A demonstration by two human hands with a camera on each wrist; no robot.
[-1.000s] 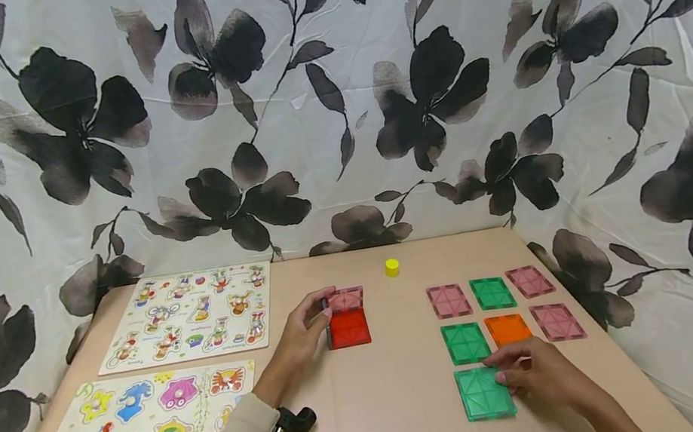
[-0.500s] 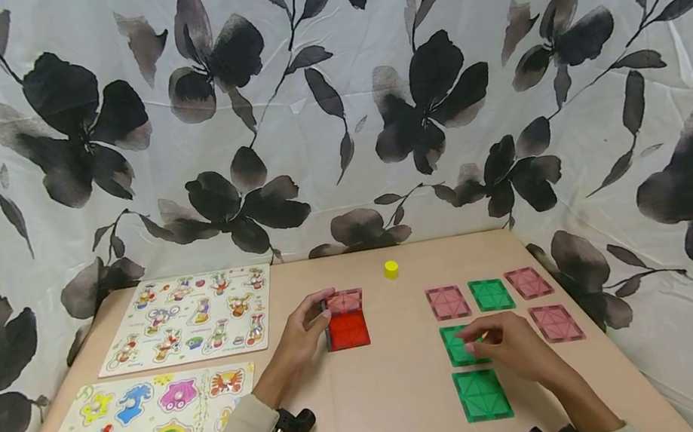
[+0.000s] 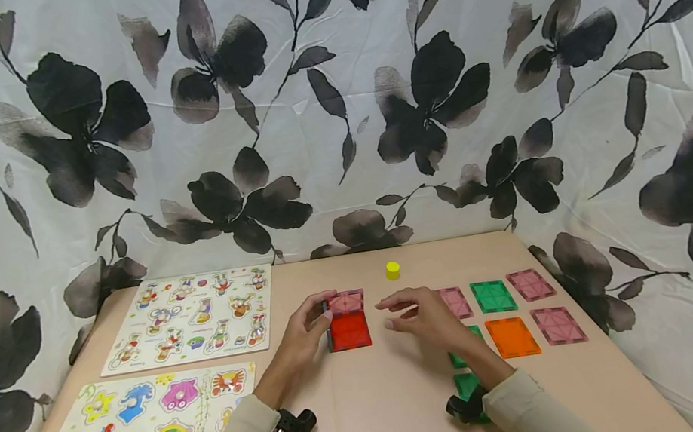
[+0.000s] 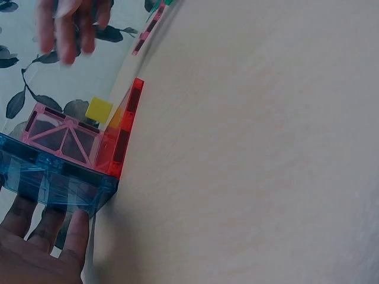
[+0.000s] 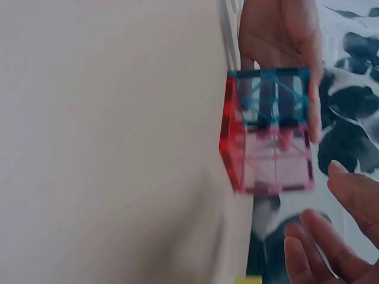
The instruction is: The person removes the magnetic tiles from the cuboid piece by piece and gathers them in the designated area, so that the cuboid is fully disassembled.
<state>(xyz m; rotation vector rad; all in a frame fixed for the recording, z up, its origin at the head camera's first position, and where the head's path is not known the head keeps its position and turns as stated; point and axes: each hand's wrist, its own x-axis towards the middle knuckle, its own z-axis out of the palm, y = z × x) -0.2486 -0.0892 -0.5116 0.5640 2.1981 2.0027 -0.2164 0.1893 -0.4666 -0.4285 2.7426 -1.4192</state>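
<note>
Three magnetic tiles stand joined at the table's middle. The red tile lies flat, the pink tile rises at its far side, and the blue tile stands upright at its left. My left hand holds the blue tile, with fingers laid along its outer face in the left wrist view. To the right of the joined tiles hovers my right hand, its fingers loosely bent and nothing between them. Its fingers are apart from the tiles in the right wrist view.
Loose pink, green and orange tiles, including an orange tile, lie flat at the right, some partly hidden by my right arm. A yellow cylinder stands at the back. Two picture puzzle boards, one an animal board, cover the table's left.
My right hand has left the green tile at the front right, passed over the loose tiles, and moved left towards the joined tiles. My left hand has stayed on the blue tile.
</note>
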